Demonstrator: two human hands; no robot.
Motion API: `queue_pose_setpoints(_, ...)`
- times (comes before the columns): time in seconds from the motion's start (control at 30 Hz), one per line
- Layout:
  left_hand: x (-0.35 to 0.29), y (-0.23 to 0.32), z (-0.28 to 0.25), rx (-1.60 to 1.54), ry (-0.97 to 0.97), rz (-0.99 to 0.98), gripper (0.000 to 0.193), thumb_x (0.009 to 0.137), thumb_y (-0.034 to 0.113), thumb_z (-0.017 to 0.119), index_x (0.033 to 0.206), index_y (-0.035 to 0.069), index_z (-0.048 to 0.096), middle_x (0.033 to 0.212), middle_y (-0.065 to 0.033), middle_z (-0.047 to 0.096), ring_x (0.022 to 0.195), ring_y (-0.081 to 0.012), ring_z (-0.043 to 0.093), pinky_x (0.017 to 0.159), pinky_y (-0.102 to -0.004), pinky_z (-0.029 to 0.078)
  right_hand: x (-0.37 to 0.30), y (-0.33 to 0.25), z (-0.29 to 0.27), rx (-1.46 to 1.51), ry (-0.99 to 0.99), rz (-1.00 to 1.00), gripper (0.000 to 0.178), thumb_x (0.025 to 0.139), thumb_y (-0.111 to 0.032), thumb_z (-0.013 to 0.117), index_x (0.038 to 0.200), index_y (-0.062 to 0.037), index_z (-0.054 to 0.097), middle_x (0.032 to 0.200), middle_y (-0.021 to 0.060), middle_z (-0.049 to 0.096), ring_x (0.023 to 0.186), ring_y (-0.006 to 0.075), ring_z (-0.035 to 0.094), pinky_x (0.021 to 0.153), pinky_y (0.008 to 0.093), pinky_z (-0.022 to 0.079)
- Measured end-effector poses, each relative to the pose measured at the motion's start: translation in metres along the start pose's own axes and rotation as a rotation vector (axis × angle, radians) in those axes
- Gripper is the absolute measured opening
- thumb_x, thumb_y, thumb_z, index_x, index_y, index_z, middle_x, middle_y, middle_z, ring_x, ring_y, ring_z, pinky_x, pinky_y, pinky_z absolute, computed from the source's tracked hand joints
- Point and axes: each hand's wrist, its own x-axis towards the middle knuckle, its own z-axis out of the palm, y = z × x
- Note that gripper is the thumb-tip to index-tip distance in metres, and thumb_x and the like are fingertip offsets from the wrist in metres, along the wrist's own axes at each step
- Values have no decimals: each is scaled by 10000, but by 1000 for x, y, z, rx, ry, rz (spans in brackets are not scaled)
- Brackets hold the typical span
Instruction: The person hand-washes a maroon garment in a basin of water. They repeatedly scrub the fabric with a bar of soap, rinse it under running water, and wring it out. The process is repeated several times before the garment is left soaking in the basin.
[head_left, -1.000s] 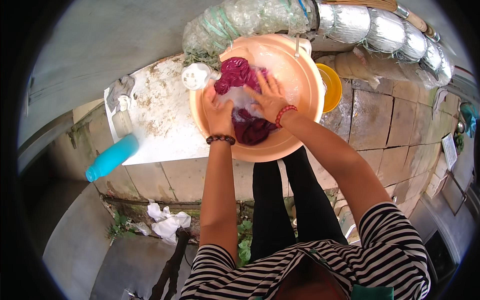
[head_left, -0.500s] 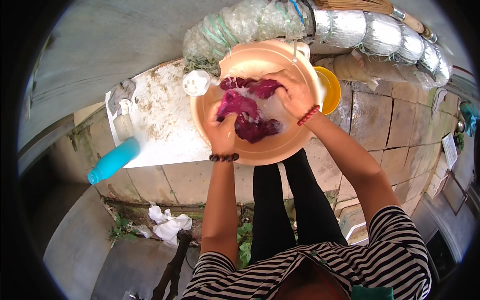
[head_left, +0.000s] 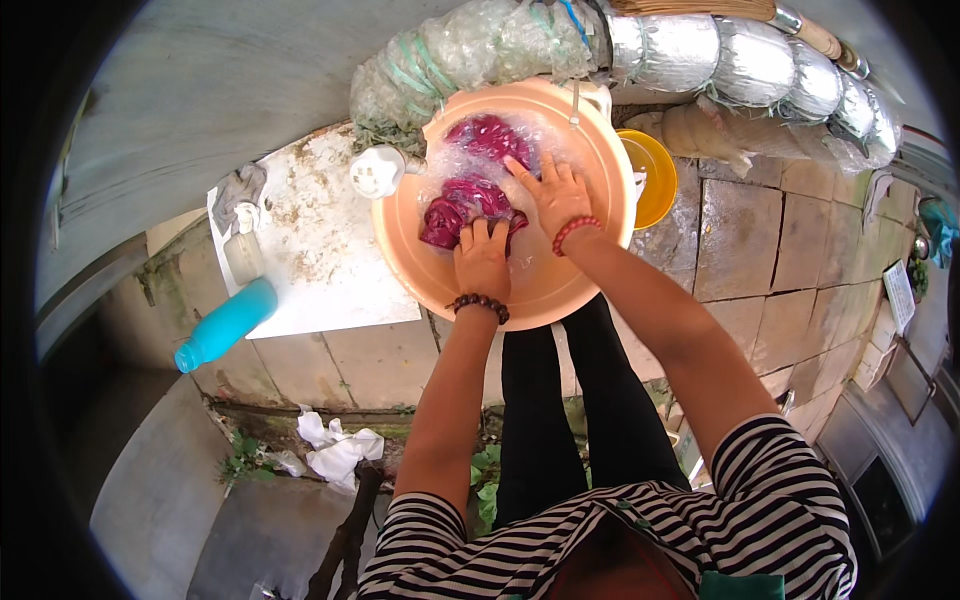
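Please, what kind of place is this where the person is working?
Probably an outdoor washing spot in a yard. The stone-paved ground, the weeds by a rough concrete wall, and the peach plastic basin of soapy water holding a magenta cloth suggest hand laundry outside.

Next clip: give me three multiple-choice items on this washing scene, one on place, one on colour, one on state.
1. Where does the blue bottle lie?
A. in the basin
B. on the slab's left edge
C. on the ground

2. What colour is the cloth?
A. magenta
B. white
C. green

3. How are the hands?
A. lifted clear of the basin
B. both pressing on the cloth
C. holding the bottle

Answers: 1 B, it lies at the white slab edge. 2 A, the wad in the orange basin is magenta. 3 B, the left hand and right hand lie flat on the cloth in suds.
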Motion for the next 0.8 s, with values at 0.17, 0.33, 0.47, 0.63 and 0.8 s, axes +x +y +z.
queue_pose_setpoints(0.17, 38, -6, -30, -459, 110, 5, 157, 771, -19, 601, 920, 3, 644, 883, -155, 630, 891, -351, 604, 791, -426, 484, -12, -19, -12, 802, -135, -127, 839, 788, -14, 601, 1513, -314, 304, 1334, 240, 433, 1262, 406, 439, 1086, 414, 360)
queue_pose_setpoints(0.33, 26, 25, -96, -1130, 105, -117, 71, 820, -25, 542, 857, -26, 602, 818, -79, 613, 737, -179, 556, 695, -289, 453, -27, -47, -39, 801, -4, -306, 635, 777, -133, 711, 1365, -126, 472, 1116, 264, 531, 1115, 415, 495, 999, 437, 415)
queue_pose_setpoints(0.47, 13, 52, -177, -806, 260, 246, 197, 788, -67, 532, 907, 7, 669, 857, -62, 633, 776, -191, 559, 699, -313, 451, -34, -64, -74, 1001, 121, -341, 247, 852, -139, 647, 1087, -62, 649, 959, 140, 686, 780, 321, 657, 761, 428, 520)
queue_pose_setpoints(0.63, 6, 50, -186, -787, 507, 275, 352, 825, -18, 547, 1146, 32, 682, 1258, -136, 596, 1202, -295, 520, 1034, -388, 379, -35, -52, -112, 1363, 399, -191, 301, 973, -271, 542, 1125, -29, 636, 987, 191, 677, 940, 285, 663, 869, 367, 492)
queue_pose_setpoints(0.8, -12, 16, -99, -1228, 200, -171, 314, 924, -57, 453, 1194, 13, 600, 1161, -65, 610, 1075, -143, 564, 933, -273, 445, -17, 7, -66, 761, 204, 252, 450, 949, -308, 552, 1282, -24, 450, 1065, 293, 631, 982, 481, 597, 891, 493, 474)
